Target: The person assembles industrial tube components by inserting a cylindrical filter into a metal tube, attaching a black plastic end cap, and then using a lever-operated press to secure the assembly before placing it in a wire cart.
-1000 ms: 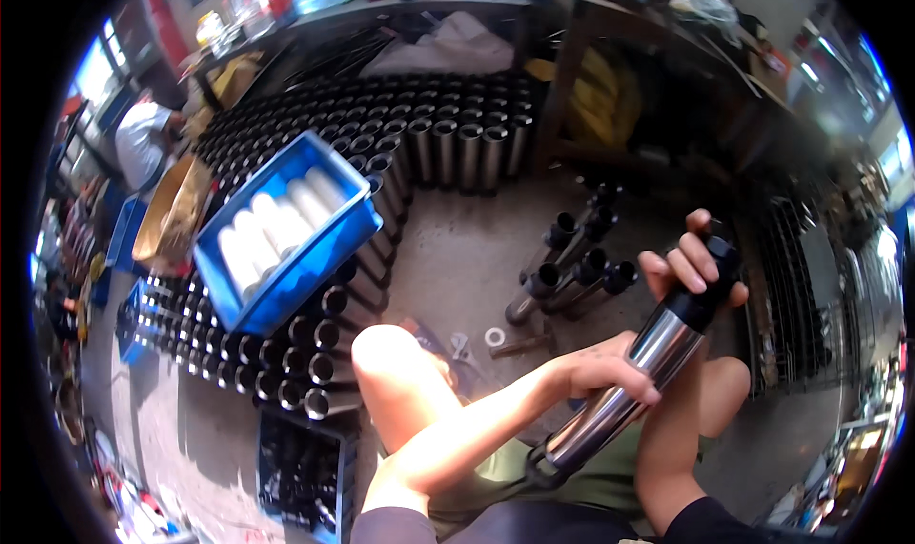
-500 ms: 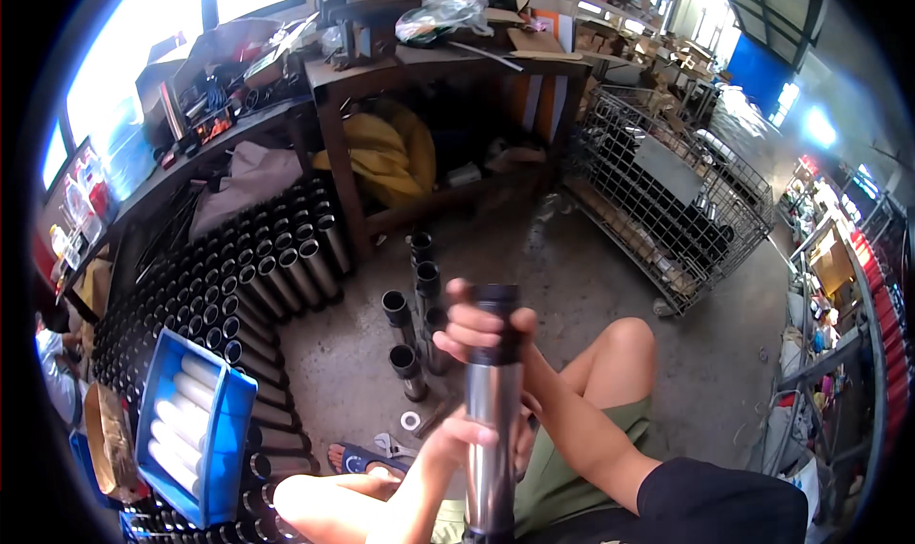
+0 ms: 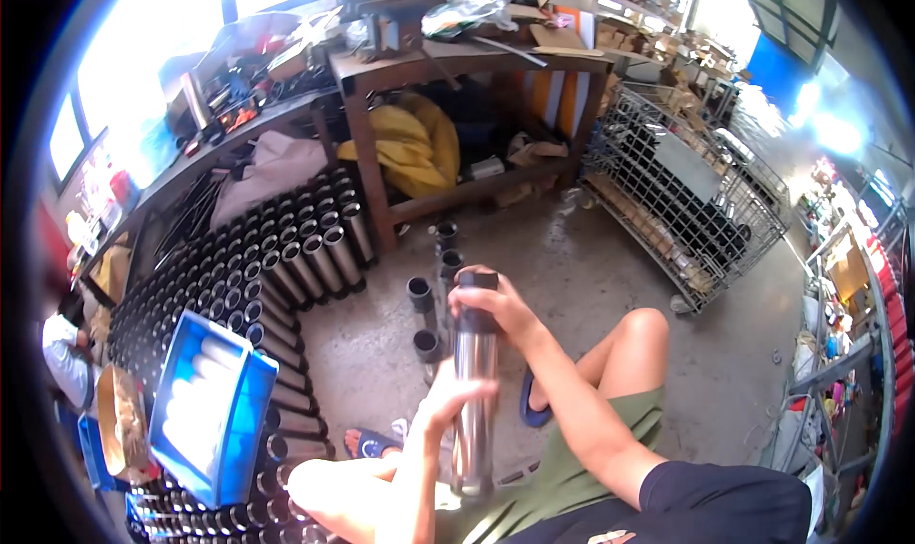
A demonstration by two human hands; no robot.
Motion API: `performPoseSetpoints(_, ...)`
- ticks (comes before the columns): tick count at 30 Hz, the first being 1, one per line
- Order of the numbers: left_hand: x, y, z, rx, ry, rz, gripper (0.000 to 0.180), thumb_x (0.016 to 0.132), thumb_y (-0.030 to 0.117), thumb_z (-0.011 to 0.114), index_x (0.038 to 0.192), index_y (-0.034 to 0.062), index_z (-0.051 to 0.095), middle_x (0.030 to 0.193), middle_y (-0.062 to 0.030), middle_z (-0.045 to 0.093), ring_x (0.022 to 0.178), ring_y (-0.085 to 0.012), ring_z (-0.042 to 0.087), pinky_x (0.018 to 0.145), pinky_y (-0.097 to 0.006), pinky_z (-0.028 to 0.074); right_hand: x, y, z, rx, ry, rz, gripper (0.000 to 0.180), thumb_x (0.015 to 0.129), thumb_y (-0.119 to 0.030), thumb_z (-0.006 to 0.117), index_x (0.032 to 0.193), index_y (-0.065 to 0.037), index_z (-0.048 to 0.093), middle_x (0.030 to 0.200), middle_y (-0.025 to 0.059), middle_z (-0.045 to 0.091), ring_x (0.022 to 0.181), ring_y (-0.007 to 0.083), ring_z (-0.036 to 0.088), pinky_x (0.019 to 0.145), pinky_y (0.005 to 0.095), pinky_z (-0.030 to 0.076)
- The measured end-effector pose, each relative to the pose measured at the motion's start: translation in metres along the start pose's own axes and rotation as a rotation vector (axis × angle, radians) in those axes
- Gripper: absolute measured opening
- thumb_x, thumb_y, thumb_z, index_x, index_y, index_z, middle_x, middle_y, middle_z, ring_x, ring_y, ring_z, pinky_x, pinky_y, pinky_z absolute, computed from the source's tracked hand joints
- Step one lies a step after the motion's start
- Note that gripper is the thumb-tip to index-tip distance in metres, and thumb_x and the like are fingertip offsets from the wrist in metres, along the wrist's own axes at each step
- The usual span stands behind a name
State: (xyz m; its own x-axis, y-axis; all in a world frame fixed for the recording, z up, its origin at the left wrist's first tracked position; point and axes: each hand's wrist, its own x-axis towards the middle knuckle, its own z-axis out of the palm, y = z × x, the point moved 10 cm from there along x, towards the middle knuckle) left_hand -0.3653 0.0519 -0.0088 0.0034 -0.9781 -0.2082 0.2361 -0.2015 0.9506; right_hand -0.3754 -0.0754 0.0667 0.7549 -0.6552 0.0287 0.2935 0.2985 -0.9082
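Upright in front of me, slightly tilted, is a shiny metal tube [image 3: 474,430] with a black collar at its upper end. My right hand [image 3: 498,306] is closed around that black top. Lower down, my left hand [image 3: 448,397] wraps the bare metal from the left side, its thumb across the front. Just beyond the tube several similar tubes with black collars, one of them a short tube [image 3: 420,294], stand on the floor. The tube's lower end is blurred near my lap.
Dense rows of black-topped tubes [image 3: 315,249] stand at the left. A blue bin [image 3: 255,401] there holds white cylinders. A wire cage cart [image 3: 686,201] is at the right, a workbench [image 3: 357,130] with yellow cloth under it ahead. A person [image 3: 67,363] shows at the far left.
My view has shifted, so the surroundings sit further right. The tube's top has tipped lower and to the left, and my right hand has turned over its black end. Both hands keep hold.
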Motion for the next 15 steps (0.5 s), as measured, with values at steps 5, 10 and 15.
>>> performPoseSetpoints(5,-0.055,0.049,-0.041,0.552,0.385,0.172,0.062,0.064,0.029,0.087,0.113,0.0026,0.06,0.091,-0.0142,0.07,0.082,-0.0286,0.07,0.077,-0.04,0.057,-0.039,-0.025,0.041,-0.276,0.341,-0.243,0.062,0.077,-0.023,0.089,0.123,-0.002,0.054,0.097,0.0092,0.067,0.088,0.017,0.067,0.081,0.0338,0.057)
performPoseSetpoints(10,-0.073,0.037,0.077,-1.055,-0.981,-0.036,0.084,0.075,0.02,0.078,0.143,-0.0072,0.036,0.097,-0.025,0.063,0.079,-0.0354,0.07,0.067,-0.041,0.059,-0.019,-0.025,0.116,0.882,-0.844,-0.097,0.07,0.088,-0.029,0.078,0.145,-0.004,0.046,0.092,-0.0006,0.058,0.081,0.0113,0.06,0.084,0.0315,0.043)
performPoseSetpoints(15,-0.084,0.03,-0.08,0.492,0.87,-0.224,0.061,0.066,0.029,0.083,0.115,0.001,0.061,0.097,-0.0165,0.072,0.088,-0.0223,0.072,0.082,-0.037,0.058,0.036,0.022,0.089,-0.543,0.09,0.109,0.04,0.083,-0.013,0.081,0.116,0.0,0.06,0.094,0.0073,0.068,0.083,0.0151,0.068,0.073,0.0292,0.055)
